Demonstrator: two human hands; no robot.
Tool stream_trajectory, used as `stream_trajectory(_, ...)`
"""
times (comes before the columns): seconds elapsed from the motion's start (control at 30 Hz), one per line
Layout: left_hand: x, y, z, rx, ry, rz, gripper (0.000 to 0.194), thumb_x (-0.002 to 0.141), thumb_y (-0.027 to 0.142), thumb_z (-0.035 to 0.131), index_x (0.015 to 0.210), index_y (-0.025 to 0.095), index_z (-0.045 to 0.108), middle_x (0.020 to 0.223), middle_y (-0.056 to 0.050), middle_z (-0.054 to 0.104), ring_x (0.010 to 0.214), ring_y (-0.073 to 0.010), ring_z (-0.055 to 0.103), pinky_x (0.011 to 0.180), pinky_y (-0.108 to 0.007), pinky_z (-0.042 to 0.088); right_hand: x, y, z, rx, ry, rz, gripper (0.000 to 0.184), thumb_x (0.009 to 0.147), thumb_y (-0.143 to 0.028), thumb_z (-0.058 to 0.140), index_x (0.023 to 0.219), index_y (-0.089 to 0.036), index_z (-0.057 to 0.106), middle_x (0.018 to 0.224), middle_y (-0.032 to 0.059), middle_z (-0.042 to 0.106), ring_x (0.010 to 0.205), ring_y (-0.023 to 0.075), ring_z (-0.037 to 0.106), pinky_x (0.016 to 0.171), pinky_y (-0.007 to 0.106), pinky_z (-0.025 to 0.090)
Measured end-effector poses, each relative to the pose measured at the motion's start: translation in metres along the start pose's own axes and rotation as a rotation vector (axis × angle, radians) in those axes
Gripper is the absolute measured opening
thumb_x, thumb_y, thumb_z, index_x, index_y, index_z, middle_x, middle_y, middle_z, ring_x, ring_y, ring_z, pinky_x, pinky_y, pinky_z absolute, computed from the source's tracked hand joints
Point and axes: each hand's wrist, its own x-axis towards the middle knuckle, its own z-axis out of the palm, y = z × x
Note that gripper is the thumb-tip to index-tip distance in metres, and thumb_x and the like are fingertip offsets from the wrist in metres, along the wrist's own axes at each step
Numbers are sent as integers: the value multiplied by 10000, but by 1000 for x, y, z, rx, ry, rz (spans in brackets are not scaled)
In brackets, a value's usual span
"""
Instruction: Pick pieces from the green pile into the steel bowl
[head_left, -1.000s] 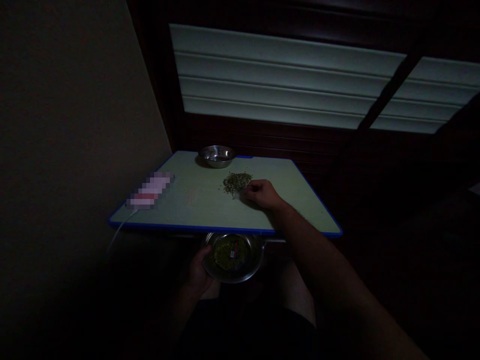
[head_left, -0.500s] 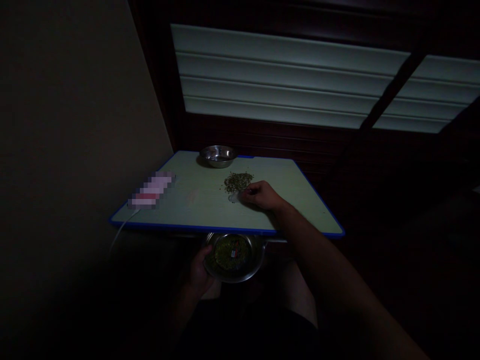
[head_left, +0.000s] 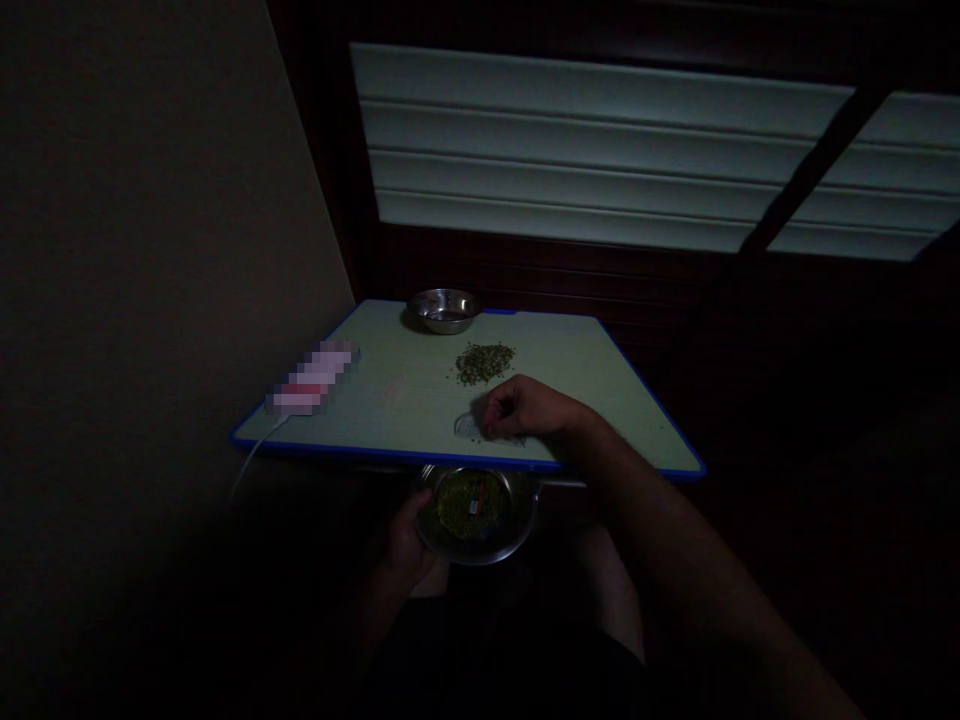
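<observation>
My right hand (head_left: pixel 529 408) is closed in a pinch above the table, near its front edge. Its fingers are on a clear, see-through plastic piece (head_left: pixel 466 427) lying low against the tabletop; the dark keeps me from telling its exact kind. A few loose grains lie beside it. Just beyond sits a spread pile of small greenish-brown beans or seeds (head_left: pixel 484 363). Below the table edge, my left hand (head_left: pixel 409 540) grips the left rim of a steel bowl (head_left: pixel 487 561). Green grains (head_left: pixel 457 505) fill its middle, with a small red-and-white item (head_left: pixel 475 497) among them.
The pale table (head_left: pixel 390 430) has a blue edge. A second steel bowl (head_left: pixel 444 312) stands at its back left. A blurred pinkish object (head_left: pixel 313 378) with a white cord (head_left: pixel 251 460) lies at the left. A wall (head_left: pixel 172 200) and a slatted panel (head_left: pixel 585 150) enclose the table.
My right hand has drawn back from the bean pile toward the table's front edge, along with the clear plastic piece. My left hand still holds the bowl. The view has shifted slightly.
</observation>
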Motion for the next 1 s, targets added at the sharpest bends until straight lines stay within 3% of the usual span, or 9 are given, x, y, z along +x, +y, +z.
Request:
stream_trajectory(0.2,2,-1,-1,25,16,-25,155,688,248,613,737,146,719,705,-78,752,780,-266,708,807,-398,542,-8,-9,7,9,-107,27,136,658,-195,714,738,-126,629,582,-43,593,476,67,529,479,192,413)
stream_trajectory(0.43,2,-2,1,8,37,-29,170,702,227,595,713,114,721,695,-95,750,677,-216,693,700,-323,549,-15,-17,15,-1,-125,60,128,670,-188,684,759,-136,610,620,-44,592,483,71,549,479,192,419)
stream_trajectory(0.6,-1,0,3,14,38,-39,166,704,217,588,728,124,723,703,-82,751,679,-217,689,713,-337,549,-8,-15,4,-13,-117,24,156,664,-234,679,767,-133,619,618,-33,589,487,74,522,495,209,413)
stream_trajectory(0.67,0,0,2,14,33,-26,159,697,216,601,749,130,724,717,-77,754,701,-225,693,724,-344,549,0,-10,-7,-25,33,-4,138,654,-232,659,737,-135,605,592,-37,561,493,77,495,501,215,394)
stream_trajectory(0.83,2,-1,-1,11,46,-30,144,693,217,610,749,137,717,714,-78,750,718,-231,697,741,-349,547,17,15,-30,-171,698,-50,80,647,-225,582,648,-147,563,613,-20,543,585,92,468,572,227,367)
stream_trajectory(0.9,3,-1,-1,16,45,-31,138,685,224,618,741,141,714,712,-78,749,719,-235,697,744,-353,545,19,26,-34,-224,795,-39,91,641,-236,560,654,-148,580,625,-11,560,610,107,479,598,239,372)
stream_trajectory(1.0,2,0,-2,12,6,-20,177,677,251,625,763,129,721,753,-96,754,769,-253,700,770,-362,540,17,36,-34,-220,840,-50,112,628,-245,534,656,-151,588,640,-3,583,626,118,496,620,246,383)
